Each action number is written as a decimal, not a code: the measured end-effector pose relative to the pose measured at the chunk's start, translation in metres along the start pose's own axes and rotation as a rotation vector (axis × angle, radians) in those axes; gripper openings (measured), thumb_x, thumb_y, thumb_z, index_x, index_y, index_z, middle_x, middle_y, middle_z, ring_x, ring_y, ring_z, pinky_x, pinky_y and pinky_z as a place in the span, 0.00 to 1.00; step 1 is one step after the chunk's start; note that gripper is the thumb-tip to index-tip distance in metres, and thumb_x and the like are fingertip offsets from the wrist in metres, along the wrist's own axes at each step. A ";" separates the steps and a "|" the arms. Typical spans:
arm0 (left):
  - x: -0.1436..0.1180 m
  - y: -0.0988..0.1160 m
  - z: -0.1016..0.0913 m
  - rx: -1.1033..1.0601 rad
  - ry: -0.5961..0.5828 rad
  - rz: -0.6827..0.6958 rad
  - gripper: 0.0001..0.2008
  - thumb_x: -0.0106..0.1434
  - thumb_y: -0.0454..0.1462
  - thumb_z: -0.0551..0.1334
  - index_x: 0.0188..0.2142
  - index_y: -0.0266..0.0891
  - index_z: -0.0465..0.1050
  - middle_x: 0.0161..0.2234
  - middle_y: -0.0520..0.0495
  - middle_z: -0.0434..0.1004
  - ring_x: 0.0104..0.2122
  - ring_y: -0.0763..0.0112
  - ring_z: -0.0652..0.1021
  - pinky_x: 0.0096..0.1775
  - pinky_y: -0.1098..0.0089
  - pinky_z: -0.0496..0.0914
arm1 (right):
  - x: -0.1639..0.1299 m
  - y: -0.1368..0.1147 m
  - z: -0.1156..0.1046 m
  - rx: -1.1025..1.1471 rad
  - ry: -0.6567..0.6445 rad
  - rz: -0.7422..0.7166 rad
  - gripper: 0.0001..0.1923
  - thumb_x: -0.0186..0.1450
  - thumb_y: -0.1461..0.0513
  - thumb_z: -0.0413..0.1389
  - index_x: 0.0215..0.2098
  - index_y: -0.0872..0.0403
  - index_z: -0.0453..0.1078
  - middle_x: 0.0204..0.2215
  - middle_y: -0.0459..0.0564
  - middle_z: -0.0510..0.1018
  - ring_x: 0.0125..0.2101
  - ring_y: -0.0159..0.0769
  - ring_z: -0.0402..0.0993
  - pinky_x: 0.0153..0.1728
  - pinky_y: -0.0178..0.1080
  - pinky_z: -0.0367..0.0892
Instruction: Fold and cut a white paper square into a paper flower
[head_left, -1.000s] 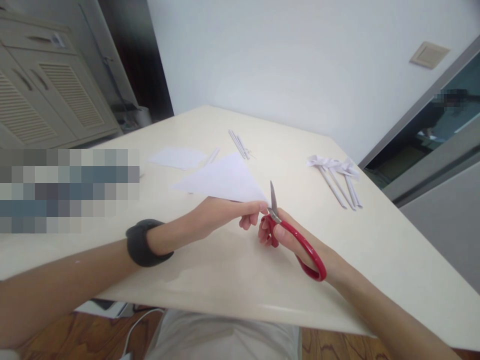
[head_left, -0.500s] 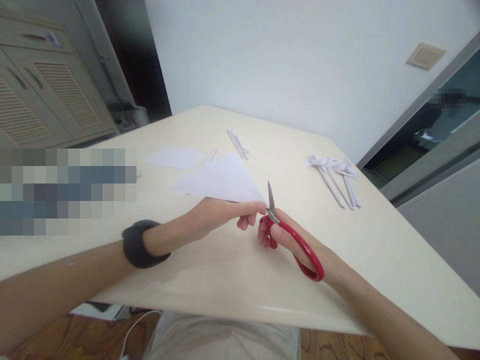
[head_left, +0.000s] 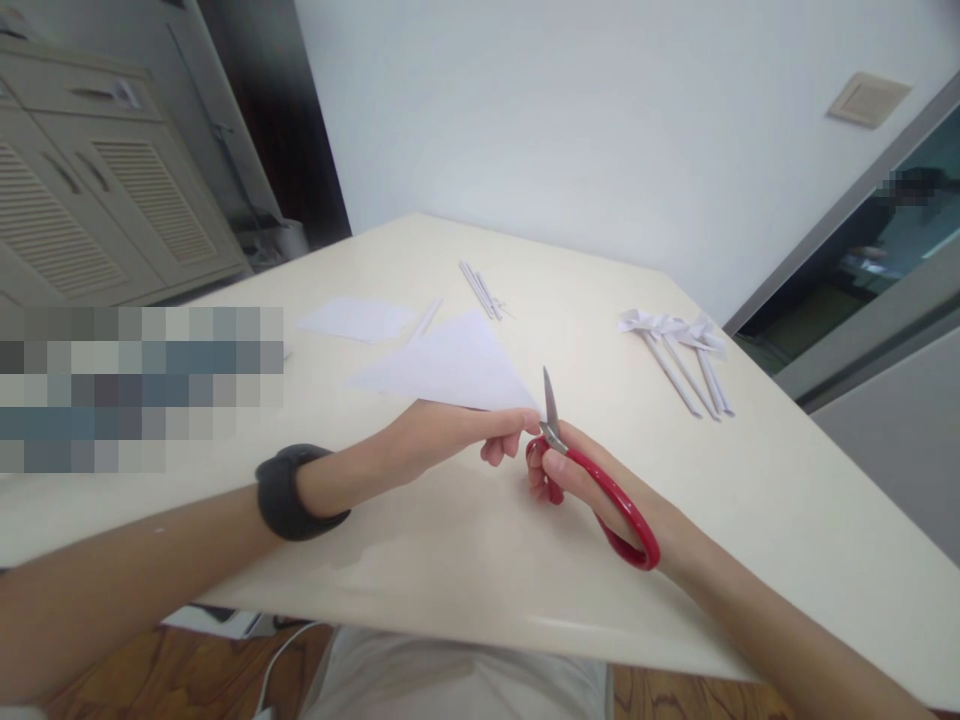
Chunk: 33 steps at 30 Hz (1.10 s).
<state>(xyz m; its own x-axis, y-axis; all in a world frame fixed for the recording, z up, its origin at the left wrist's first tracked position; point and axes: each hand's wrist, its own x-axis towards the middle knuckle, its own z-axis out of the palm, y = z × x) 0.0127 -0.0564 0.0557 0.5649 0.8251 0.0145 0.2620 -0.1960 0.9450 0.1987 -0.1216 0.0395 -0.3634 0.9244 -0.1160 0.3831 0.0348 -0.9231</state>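
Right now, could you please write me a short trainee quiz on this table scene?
1. True or false: the right hand holds red-handled scissors.
2. What does the left hand pinch? A) a paper triangle B) a pen C) a cup
3. Fill in: the scissor blades point ____ from the person.

Key
1. True.
2. A: the white paper triangle, gripped at its near corner beside the blades.
3. Away. Rolled paper sticks lie to the right on the table, untouched.

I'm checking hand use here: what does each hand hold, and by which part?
The left hand pinches the paper at its near corner. The right hand holds the scissors by the red handles.
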 end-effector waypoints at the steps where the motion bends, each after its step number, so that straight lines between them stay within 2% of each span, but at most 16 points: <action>1: 0.000 0.001 0.000 -0.007 -0.005 0.004 0.19 0.56 0.47 0.59 0.16 0.38 0.67 0.15 0.55 0.66 0.21 0.74 0.69 0.31 0.72 0.65 | 0.001 0.000 0.000 -0.002 -0.001 0.002 0.14 0.66 0.50 0.45 0.34 0.52 0.59 0.34 0.48 0.70 0.33 0.33 0.66 0.38 0.40 0.64; 9: 0.000 0.001 -0.001 0.028 -0.010 -0.058 0.20 0.55 0.48 0.59 0.14 0.39 0.66 0.13 0.56 0.65 0.21 0.75 0.69 0.33 0.72 0.66 | 0.001 0.001 0.000 -0.001 0.002 0.030 0.15 0.65 0.50 0.45 0.33 0.53 0.60 0.30 0.47 0.69 0.30 0.33 0.67 0.35 0.39 0.65; 19: 0.000 0.006 0.000 -0.037 -0.017 -0.038 0.19 0.54 0.46 0.62 0.13 0.38 0.66 0.12 0.56 0.64 0.19 0.76 0.68 0.30 0.73 0.66 | 0.003 0.002 -0.001 -0.019 -0.016 0.038 0.16 0.65 0.50 0.45 0.32 0.54 0.60 0.28 0.45 0.67 0.27 0.30 0.67 0.34 0.37 0.65; 27: 0.001 0.004 -0.002 -0.088 -0.035 -0.097 0.15 0.54 0.46 0.62 0.17 0.39 0.71 0.12 0.57 0.64 0.20 0.76 0.68 0.31 0.73 0.65 | 0.002 0.000 0.001 -0.041 0.003 0.071 0.16 0.65 0.50 0.45 0.28 0.53 0.55 0.24 0.44 0.68 0.24 0.30 0.68 0.32 0.37 0.66; 33: 0.000 0.006 -0.002 -0.105 -0.049 -0.087 0.16 0.54 0.45 0.62 0.16 0.39 0.71 0.13 0.57 0.64 0.20 0.76 0.67 0.31 0.74 0.64 | 0.001 0.001 0.003 -0.032 0.013 0.039 0.16 0.65 0.50 0.45 0.28 0.53 0.57 0.22 0.42 0.67 0.23 0.30 0.69 0.29 0.36 0.66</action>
<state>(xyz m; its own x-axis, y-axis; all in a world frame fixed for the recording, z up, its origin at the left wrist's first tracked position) 0.0129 -0.0563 0.0617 0.5816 0.8093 -0.0824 0.2298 -0.0662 0.9710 0.1961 -0.1219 0.0374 -0.3368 0.9300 -0.1470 0.4238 0.0103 -0.9057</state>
